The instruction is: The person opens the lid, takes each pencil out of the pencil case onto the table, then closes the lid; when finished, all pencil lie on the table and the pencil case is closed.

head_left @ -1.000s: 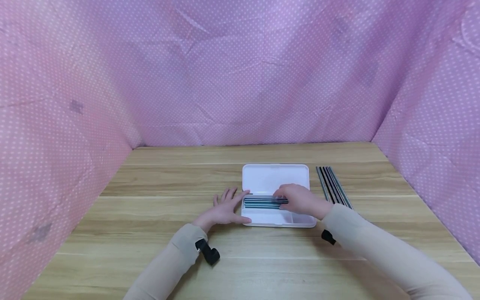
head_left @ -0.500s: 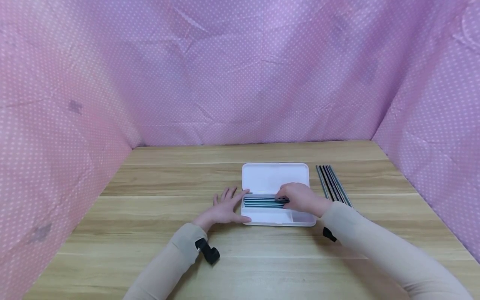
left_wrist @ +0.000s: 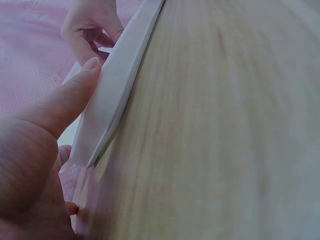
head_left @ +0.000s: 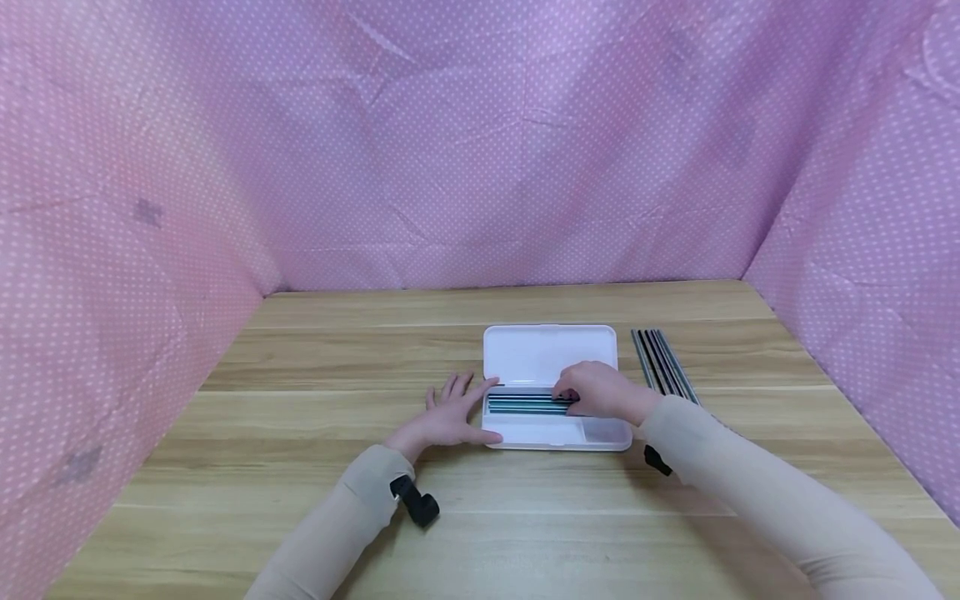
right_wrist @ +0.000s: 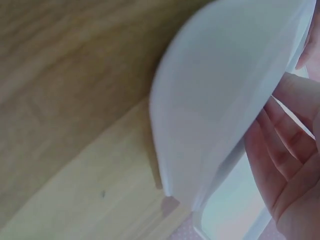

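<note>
A white plastic pencil case (head_left: 540,442) lies open on the table, its lid (head_left: 540,350) folded back to the far side. Several slim dark and teal pencils (head_left: 525,403) lie side by side in its long rear compartment. My left hand (head_left: 447,419) spans the left end of the case with fingers spread, the thumb pressed along the front wall, as the left wrist view shows. Reaching in from the right, my right hand (head_left: 600,392) has thumb and forefinger curled down over the pencils. Their right ends are hidden under it; in the right wrist view the case wall (right_wrist: 215,100) hides the fingertips.
More pencils (head_left: 660,362) lie in a slanting row on the table right of the case, partly behind the right sleeve (head_left: 720,450). A small square compartment (head_left: 607,431) fills the case's front right corner. Pink dotted cloth (head_left: 510,167) hangs around the wooden table (head_left: 337,350).
My right hand has shifted slightly to the right along the pencils, its fingers curling a little more. My left hand and the case stay in place.
</note>
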`<move>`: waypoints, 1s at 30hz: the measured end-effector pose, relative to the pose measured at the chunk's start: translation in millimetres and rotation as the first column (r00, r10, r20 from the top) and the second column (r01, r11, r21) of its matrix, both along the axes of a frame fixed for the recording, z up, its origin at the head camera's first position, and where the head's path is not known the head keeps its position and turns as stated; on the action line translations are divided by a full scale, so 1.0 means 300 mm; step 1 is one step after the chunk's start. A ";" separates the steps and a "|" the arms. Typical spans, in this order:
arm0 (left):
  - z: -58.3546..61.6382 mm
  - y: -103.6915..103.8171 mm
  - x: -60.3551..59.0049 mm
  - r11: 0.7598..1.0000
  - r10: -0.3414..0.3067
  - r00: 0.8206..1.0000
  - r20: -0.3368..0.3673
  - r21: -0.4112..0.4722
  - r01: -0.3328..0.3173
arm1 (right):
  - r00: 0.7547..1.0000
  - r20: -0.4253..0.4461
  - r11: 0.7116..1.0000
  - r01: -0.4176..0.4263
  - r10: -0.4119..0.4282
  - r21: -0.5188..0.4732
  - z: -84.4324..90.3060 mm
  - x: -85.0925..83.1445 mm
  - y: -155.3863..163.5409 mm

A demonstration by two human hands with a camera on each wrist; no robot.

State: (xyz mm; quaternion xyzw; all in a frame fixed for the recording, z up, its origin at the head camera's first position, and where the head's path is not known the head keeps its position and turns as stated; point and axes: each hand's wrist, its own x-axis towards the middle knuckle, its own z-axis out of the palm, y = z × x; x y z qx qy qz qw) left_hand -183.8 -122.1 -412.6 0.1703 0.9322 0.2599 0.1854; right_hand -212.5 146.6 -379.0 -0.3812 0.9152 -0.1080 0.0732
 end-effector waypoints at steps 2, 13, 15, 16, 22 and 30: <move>0.001 0.000 0.000 1.000 -0.002 1.000 -0.006 0.001 0.002 | 1.000 0.003 1.000 -0.018 0.018 -0.002 0.000 -0.001 0.002; 0.004 0.003 0.006 1.000 0.005 1.000 0.006 0.002 -0.005 | 0.996 0.088 1.000 -0.027 0.026 0.014 0.001 -0.012 -0.002; 0.004 0.004 0.007 1.000 0.005 1.000 0.004 0.000 -0.005 | 0.994 0.108 1.000 -0.016 0.014 0.020 0.002 -0.011 -0.004; 0.005 0.004 0.007 1.000 0.006 1.000 0.003 0.002 -0.006 | 0.993 0.117 1.000 -0.008 0.005 0.025 0.001 -0.011 -0.006; 0.005 0.005 0.008 1.000 0.005 1.000 0.000 0.019 -0.005 | 0.991 0.132 1.000 0.002 -0.006 0.024 0.005 -0.012 -0.005; 0.003 0.003 0.007 1.000 0.011 1.000 -0.001 0.011 -0.011 | 0.984 0.176 0.999 0.008 -0.001 -0.041 0.020 -0.020 0.012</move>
